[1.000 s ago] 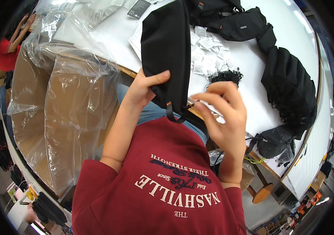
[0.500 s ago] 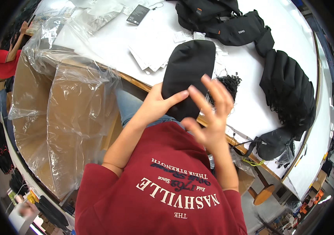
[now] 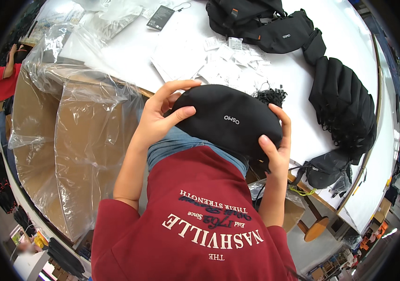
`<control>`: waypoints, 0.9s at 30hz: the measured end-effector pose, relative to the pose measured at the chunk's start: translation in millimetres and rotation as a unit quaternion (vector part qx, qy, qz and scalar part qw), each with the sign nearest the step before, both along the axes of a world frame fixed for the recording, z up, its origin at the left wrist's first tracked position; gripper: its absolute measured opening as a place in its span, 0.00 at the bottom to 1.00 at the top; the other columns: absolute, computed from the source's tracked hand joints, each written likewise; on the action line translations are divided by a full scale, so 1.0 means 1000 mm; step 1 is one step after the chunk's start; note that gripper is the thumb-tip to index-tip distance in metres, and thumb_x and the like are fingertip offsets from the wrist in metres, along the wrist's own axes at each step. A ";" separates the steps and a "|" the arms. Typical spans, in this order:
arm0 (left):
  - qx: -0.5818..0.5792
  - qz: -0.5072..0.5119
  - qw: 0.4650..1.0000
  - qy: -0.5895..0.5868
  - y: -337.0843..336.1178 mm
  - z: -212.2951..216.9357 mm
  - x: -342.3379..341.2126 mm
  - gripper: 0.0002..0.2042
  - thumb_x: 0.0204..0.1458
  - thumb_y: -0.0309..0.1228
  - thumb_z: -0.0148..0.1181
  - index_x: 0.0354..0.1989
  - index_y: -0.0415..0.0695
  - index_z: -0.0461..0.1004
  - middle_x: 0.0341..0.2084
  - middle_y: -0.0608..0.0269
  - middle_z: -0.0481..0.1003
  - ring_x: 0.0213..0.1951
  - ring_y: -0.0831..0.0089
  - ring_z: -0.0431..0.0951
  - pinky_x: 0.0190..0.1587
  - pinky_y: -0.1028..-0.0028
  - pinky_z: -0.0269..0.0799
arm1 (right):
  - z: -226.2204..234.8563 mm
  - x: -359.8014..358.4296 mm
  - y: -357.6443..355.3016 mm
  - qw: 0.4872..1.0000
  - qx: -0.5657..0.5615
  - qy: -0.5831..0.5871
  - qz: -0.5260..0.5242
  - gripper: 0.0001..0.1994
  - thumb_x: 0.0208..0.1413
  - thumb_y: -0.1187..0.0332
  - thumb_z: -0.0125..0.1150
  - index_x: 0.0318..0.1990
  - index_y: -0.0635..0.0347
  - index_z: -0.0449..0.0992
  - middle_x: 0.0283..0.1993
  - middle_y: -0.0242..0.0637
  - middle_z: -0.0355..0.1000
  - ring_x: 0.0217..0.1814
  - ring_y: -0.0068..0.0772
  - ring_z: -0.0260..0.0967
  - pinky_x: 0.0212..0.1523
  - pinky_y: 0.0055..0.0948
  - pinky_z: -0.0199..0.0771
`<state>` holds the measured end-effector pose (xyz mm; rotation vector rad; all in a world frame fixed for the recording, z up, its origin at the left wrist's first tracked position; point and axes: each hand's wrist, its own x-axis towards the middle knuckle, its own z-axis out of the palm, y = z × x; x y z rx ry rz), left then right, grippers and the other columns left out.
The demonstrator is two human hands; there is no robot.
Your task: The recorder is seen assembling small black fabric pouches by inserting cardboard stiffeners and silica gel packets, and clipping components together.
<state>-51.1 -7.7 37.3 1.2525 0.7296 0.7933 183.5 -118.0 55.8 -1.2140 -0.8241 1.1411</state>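
A black fabric pouch (image 3: 218,119) with a small light logo spans the gap between my two hands, lying sideways just above my lap. My left hand (image 3: 165,110) grips its left end, thumb on the face and fingers behind the upper edge. At the other end, my right hand (image 3: 277,140) holds the pouch with its thumb on the face and fingers around the far corner. Past the pouch, loose white labels (image 3: 233,61) and a bunch of black cords (image 3: 271,96) lie on the white table (image 3: 298,112).
A row of black pouches (image 3: 343,98) curves along the table's right side, near black bags (image 3: 279,35) at the back. One more black pouch (image 3: 324,171) lies near the front edge. Left stands a plastic-lined cardboard box (image 3: 87,154). A person in red (image 3: 3,82) is at far left.
The pouch has turned from upright to sideways, so its logo face now shows. My right hand, earlier apart with spread fingers, has taken hold of the right end.
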 end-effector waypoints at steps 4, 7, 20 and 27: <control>0.137 -0.024 0.990 -0.030 0.004 -0.011 -0.004 0.14 0.51 0.25 0.62 0.46 0.37 0.71 0.42 0.57 0.72 0.42 0.74 0.72 0.45 0.78 0.65 | -0.006 0.018 0.003 0.990 0.050 -0.112 0.070 0.12 0.49 0.73 0.64 0.43 0.61 0.75 0.39 0.33 0.72 0.41 0.23 0.67 0.43 0.22 0.64; 0.183 0.028 0.982 -0.028 -0.001 -0.015 -0.001 0.09 0.49 0.21 0.61 0.40 0.39 0.74 0.35 0.64 0.71 0.35 0.79 0.69 0.36 0.82 0.63 | 0.003 0.018 0.006 0.990 0.049 -0.124 0.035 0.04 0.45 0.77 0.65 0.30 0.63 0.78 0.34 0.34 0.72 0.37 0.25 0.67 0.39 0.22 0.64; 0.071 -0.069 0.994 0.046 -0.004 -0.012 0.003 0.17 0.48 0.33 0.65 0.44 0.39 0.75 0.54 0.47 0.69 0.56 0.62 0.68 0.57 0.68 0.61 | 0.018 0.024 0.009 0.965 0.066 -0.237 0.087 0.10 0.44 0.72 0.68 0.37 0.58 0.80 0.34 0.36 0.74 0.36 0.32 0.70 0.39 0.27 0.68; 0.161 -0.002 0.982 0.095 0.000 -0.018 0.016 0.08 0.47 0.28 0.62 0.34 0.37 0.78 0.52 0.49 0.71 0.50 0.67 0.71 0.50 0.75 0.63 | 0.009 0.034 -0.008 0.953 0.043 -0.296 0.046 0.09 0.50 0.67 0.65 0.38 0.59 0.78 0.27 0.36 0.69 0.27 0.33 0.67 0.28 0.28 0.65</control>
